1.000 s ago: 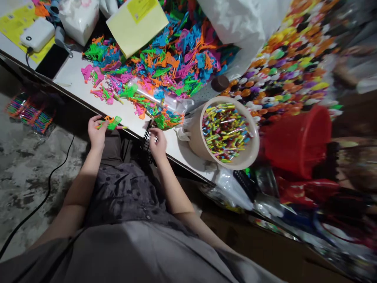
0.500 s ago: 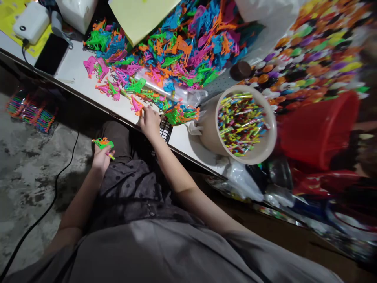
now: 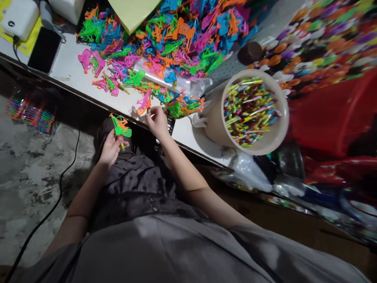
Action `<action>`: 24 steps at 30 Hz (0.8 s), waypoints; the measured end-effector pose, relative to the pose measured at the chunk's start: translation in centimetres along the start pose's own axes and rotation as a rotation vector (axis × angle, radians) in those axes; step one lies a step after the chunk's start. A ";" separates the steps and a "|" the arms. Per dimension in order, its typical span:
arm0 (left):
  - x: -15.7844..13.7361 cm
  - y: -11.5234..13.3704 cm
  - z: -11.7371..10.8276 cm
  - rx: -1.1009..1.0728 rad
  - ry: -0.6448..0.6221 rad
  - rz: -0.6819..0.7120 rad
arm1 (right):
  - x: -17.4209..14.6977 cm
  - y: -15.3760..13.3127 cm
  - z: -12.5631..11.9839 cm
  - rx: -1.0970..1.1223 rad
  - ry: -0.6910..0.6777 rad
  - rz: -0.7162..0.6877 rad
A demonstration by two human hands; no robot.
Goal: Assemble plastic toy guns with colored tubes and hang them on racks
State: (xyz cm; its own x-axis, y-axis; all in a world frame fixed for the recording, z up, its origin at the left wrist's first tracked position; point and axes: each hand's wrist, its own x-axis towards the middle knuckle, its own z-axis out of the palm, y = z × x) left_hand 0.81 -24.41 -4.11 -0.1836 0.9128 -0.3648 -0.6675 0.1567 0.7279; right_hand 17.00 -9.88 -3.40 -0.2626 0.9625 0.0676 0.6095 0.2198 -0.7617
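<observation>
My left hand (image 3: 110, 148) is closed on green and orange plastic toy pistols (image 3: 122, 129), held above my lap. A short yellow tube (image 3: 123, 146) sticks out below them between the fingers. At the table's front edge my right hand (image 3: 157, 121) pinches a small tube (image 3: 148, 111), mostly covered by the fingers. Right beside those fingertips lies a pink and orange toy pistol (image 3: 143, 103). A cluster of green and orange toy pistols (image 3: 185, 106) rests just right of this hand. Behind is a large heap of mixed toy pistols (image 3: 176, 43).
A beige bucket (image 3: 210, 122) of small coloured tubes stands to the right, with a red container (image 3: 332, 122) beyond it. Many coloured pieces (image 3: 312, 47) spread behind. A black phone (image 3: 44, 50) lies at left. Bundled packs (image 3: 31, 108) and a cable (image 3: 61, 184) are on the floor.
My left hand has moved up and right with its toy pistols, closer to the table. My right hand has shifted slightly right, and a small tube now shows in its fingers.
</observation>
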 end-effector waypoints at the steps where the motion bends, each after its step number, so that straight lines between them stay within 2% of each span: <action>1: 0.0 -0.2 0.1 0.011 -0.006 0.010 | -1.1 0.3 -0.5 0.058 0.036 -0.020; 4: 0.2 -0.7 0.3 0.038 -0.027 -0.005 | -4.4 2.1 -2.1 0.169 0.162 -0.060; 7: 0.5 -1.3 0.9 0.072 -0.026 -0.020 | -6.1 5.2 -3.7 0.256 0.373 -0.023; 10: 1.1 -2.1 2.3 0.144 -0.051 0.003 | -5.5 8.8 -4.8 0.297 0.572 0.100; 12: 1.9 -2.7 3.6 0.216 -0.089 0.031 | -4.3 10.6 -5.0 0.282 0.624 0.176; 15: 3.3 -3.5 5.6 0.326 -0.133 0.125 | -2.7 11.9 -4.8 0.239 0.589 0.215; 19: 5.8 -4.4 7.8 0.435 -0.179 0.290 | -2.3 12.1 -4.5 0.202 0.496 0.166; 24: 9.9 -5.5 9.3 0.619 -0.153 0.527 | -2.5 12.0 -5.0 0.096 0.393 0.136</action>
State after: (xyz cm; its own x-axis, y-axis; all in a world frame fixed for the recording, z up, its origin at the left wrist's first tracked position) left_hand 9.40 -12.79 -6.35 -0.2314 0.9589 0.1644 0.0046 -0.1678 0.9858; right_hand 28.75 -8.87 -9.48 0.1317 0.9732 0.1887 0.5414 0.0888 -0.8360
